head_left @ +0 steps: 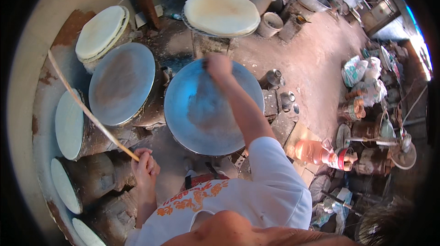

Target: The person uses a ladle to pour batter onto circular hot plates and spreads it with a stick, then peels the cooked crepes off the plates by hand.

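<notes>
A long, thin wooden stick slants up to the far left, its near end in the closed fingers of my left hand. My right arm reaches forward over a large round grey metal griddle with a brownish, worn middle. At its far rim is my right hand, blurred and seemingly closed. A small dark patch shows beside its fingers, but I cannot make out what it is. Just beyond stands a thick stack of pale round flat sheets. A second round metal griddle is to the left.
Another pale round stack stands at the far left. More round pale-topped stands line the curved left wall. Metal cups, a pinkish plastic jug and a bucket sit on the right. Plastic bags and clutter lie farther right.
</notes>
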Demonstrator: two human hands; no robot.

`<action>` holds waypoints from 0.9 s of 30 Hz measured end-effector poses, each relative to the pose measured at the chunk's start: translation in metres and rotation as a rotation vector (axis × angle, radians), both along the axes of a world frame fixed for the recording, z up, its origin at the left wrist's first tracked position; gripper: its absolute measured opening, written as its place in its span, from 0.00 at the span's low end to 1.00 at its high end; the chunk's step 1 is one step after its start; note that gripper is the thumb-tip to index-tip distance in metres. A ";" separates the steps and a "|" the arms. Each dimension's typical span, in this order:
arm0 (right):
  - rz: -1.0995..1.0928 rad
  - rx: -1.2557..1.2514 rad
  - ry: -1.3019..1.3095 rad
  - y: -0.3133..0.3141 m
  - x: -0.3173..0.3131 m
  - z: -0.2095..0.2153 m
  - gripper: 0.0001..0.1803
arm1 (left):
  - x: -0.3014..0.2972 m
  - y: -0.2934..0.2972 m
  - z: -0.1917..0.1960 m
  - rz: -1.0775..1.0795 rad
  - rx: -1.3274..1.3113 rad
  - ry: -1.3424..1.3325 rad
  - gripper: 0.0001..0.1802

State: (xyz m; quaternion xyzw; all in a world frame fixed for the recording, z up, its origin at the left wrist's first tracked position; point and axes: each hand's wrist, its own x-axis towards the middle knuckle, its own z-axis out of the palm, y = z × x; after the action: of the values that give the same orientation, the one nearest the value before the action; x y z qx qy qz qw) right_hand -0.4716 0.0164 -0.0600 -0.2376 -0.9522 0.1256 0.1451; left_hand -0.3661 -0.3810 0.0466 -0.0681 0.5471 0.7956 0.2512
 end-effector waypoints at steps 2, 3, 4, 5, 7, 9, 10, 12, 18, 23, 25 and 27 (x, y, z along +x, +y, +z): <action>0.410 0.051 -0.008 -0.081 -0.023 0.014 0.05 | 0.000 -0.001 0.000 0.025 0.023 0.011 0.03; 0.631 0.036 -0.071 -0.125 -0.020 0.014 0.08 | -0.002 -0.008 0.003 0.019 0.049 0.026 0.03; 0.721 -0.028 -0.036 -0.162 -0.003 0.005 0.08 | -0.002 -0.016 0.004 0.045 0.043 0.034 0.04; 0.817 -0.070 0.010 -0.183 0.007 -0.001 0.08 | -0.006 -0.031 0.009 0.085 0.031 0.071 0.04; 0.596 -0.144 0.107 -0.190 0.000 -0.010 0.07 | -0.008 -0.066 0.006 0.101 -0.035 0.098 0.04; 0.225 -0.063 0.649 -0.161 -0.048 0.018 0.07 | -0.023 -0.106 0.000 0.117 -0.088 0.136 0.04; 0.189 -0.061 0.553 -0.171 -0.076 0.014 0.07 | -0.039 -0.124 -0.003 0.170 -0.082 0.136 0.04; 0.116 -0.038 0.413 -0.188 -0.124 0.001 0.08 | -0.062 -0.151 -0.002 0.262 -0.059 0.154 0.05; 0.068 0.026 0.123 -0.172 -0.235 0.012 0.08 | -0.128 -0.226 -0.005 0.369 -0.100 0.178 0.04; 0.245 -0.159 -0.114 -0.230 -0.375 0.030 0.13 | -0.164 -0.258 -0.024 0.497 -0.137 0.104 0.03; 0.380 0.124 -0.045 -0.265 -0.423 0.022 0.11 | -0.188 -0.244 -0.033 0.514 -0.102 0.066 0.03; 0.459 0.080 -0.211 -0.296 -0.443 0.018 0.10 | -0.189 -0.243 -0.029 0.539 -0.167 -0.029 0.03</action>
State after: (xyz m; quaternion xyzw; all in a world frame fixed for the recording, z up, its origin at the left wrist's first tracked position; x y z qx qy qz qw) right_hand -0.9144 -0.2799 -0.0420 -0.0211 -0.9953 0.0919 0.0218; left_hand -0.5555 -0.6242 0.0173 -0.2429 0.5695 0.7846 0.0320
